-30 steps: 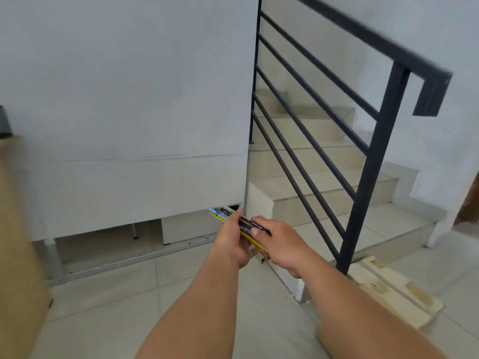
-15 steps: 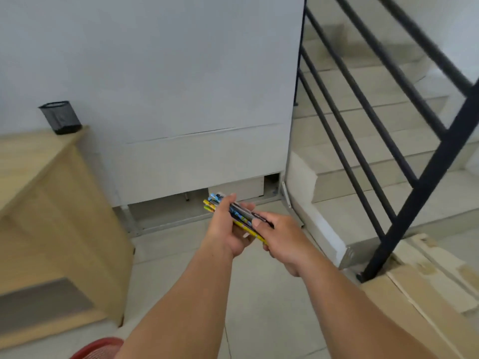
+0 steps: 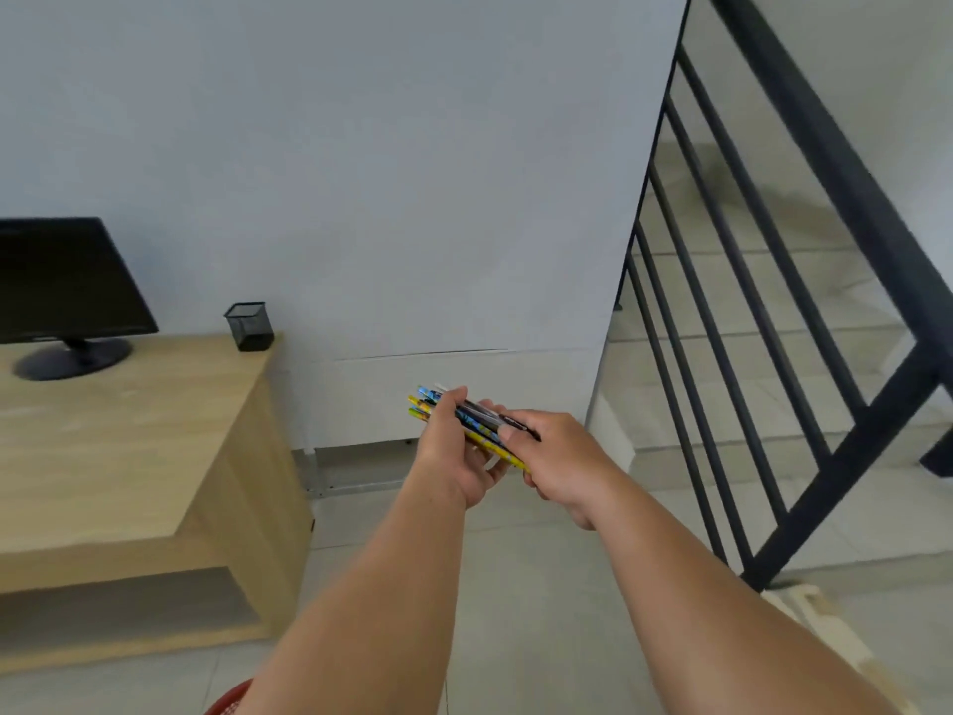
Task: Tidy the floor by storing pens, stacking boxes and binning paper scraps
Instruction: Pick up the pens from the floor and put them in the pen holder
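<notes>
Bottom edge: a curved red rim point(image 3: 226, 707), only partly in frame, lies on the pale tiled floor point(image 3: 515, 585) beside the left forearm. Both bare forearms reach forward over the floor.

Centre: the left hand point(image 3: 459, 456) cradles a bundle of pens with yellow, blue and black barrels point(image 3: 477, 421), fingers curled beneath it and the thumb laid across the top. The right hand point(image 3: 562, 456) grips the near end of the same bundle, its thumb pressed on a black pen. The bundle is held in the air, tilted up and to the left, its far tips projecting past the left thumb; it is level with the right side of the table and well apart from it.

Left: a light wooden table point(image 3: 129, 430) with an open shelf below. At its far right corner stands a black wire-mesh pen holder point(image 3: 248, 326); a black monitor on a round foot point(image 3: 62, 286) stands nearer the left edge of the table.

Right: a black metal stair railing point(image 3: 773, 301) borders pale steps point(image 3: 851, 312). A light wooden board point(image 3: 809, 606) lies at its foot.

Background: a plain white wall point(image 3: 387, 172).
</notes>
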